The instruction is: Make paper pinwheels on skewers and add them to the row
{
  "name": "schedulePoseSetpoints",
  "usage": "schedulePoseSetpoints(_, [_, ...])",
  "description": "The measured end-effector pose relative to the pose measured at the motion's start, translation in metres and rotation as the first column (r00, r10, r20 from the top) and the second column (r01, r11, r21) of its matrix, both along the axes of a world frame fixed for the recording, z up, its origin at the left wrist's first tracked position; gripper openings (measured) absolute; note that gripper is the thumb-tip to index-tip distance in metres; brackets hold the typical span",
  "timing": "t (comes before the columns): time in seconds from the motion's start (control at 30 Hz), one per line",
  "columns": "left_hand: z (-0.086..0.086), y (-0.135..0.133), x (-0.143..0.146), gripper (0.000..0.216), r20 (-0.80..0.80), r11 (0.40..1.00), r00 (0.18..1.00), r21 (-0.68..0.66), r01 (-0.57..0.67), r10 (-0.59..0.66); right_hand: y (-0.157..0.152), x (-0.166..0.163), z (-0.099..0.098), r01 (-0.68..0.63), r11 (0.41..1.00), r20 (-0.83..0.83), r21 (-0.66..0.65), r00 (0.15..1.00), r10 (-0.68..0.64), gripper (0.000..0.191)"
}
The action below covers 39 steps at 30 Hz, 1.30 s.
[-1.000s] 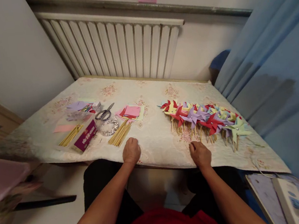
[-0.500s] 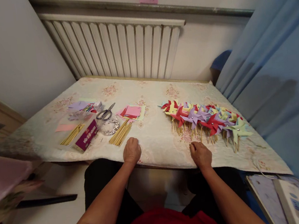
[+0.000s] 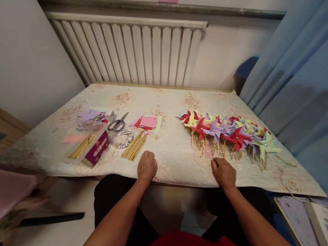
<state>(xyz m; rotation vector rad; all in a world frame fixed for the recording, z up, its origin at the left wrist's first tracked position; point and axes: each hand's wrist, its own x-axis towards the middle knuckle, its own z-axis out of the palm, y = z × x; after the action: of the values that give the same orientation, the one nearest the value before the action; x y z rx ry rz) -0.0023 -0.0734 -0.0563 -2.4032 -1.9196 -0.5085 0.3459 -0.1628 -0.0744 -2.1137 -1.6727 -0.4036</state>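
My left hand [image 3: 147,166] rests as a loose fist on the near edge of the table [image 3: 174,154], fingers curled with nothing visible in them. My right hand [image 3: 224,172] also rests curled at the table's front edge, just below a row of paper pinwheels [image 3: 228,130] in red, purple, yellow and green on wooden sticks. A bundle of bare wooden sticks [image 3: 135,146] lies just beyond my left hand. Behind it is a stack of coloured paper squares [image 3: 146,122].
Scissors [image 3: 117,123], a ring of shiny pins [image 3: 122,138], a purple-labelled box [image 3: 96,148] with more sticks [image 3: 81,147] and loose paper sit at the left. A radiator [image 3: 132,46] backs the table. A blue curtain [image 3: 306,80] hangs at right; a device [image 3: 325,222] lies at lower right.
Only the view has shifted slightly; both hands stay curled at the table's front edge.
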Motion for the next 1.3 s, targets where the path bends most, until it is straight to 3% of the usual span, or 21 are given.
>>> schedulePoseSetpoints(0.23, [0.006,0.015,0.008,0.017,-0.034,0.996,0.999,-0.092,-0.016,0.013,0.001,0.001,-0.005,-0.003,1.0,-0.004,0.024,1.0,0.003,0.029])
schedulePoseSetpoints(0.4, [0.009,0.04,0.014,0.021,-0.046,0.994,0.997,-0.089,0.056,-0.061,0.0,0.002,-0.007,0.004,0.999,0.0,0.033,1.0,-0.004,0.029])
schedulePoseSetpoints(0.63, [0.004,0.067,0.015,0.02,0.002,0.987,0.991,-0.089,0.134,-0.135,0.01,-0.022,0.002,-0.174,0.983,-0.185,0.053,0.966,0.181,0.027])
schedulePoseSetpoints(0.83, [0.011,0.072,0.018,0.02,0.082,0.973,0.987,-0.175,0.152,-0.139,0.082,-0.091,0.044,-0.333,0.943,-0.293,-0.007,0.902,0.316,0.026])
schedulePoseSetpoints(1.0, [0.024,0.074,0.015,0.02,0.13,0.948,0.975,-0.245,0.205,-0.177,0.165,-0.155,0.077,-0.519,0.855,-0.26,-0.013,0.827,0.498,0.021])
schedulePoseSetpoints(1.17, [0.03,0.08,0.008,0.024,0.184,0.922,0.96,-0.289,0.256,-0.209,0.23,-0.205,0.081,-0.59,0.8,-0.188,-0.109,0.803,0.566,0.021])
schedulePoseSetpoints(1.3, [0.036,0.082,0.007,0.028,0.21,0.901,0.957,-0.344,0.263,-0.199,0.261,-0.232,0.077,-0.577,0.795,-0.108,-0.189,0.817,0.567,0.031])
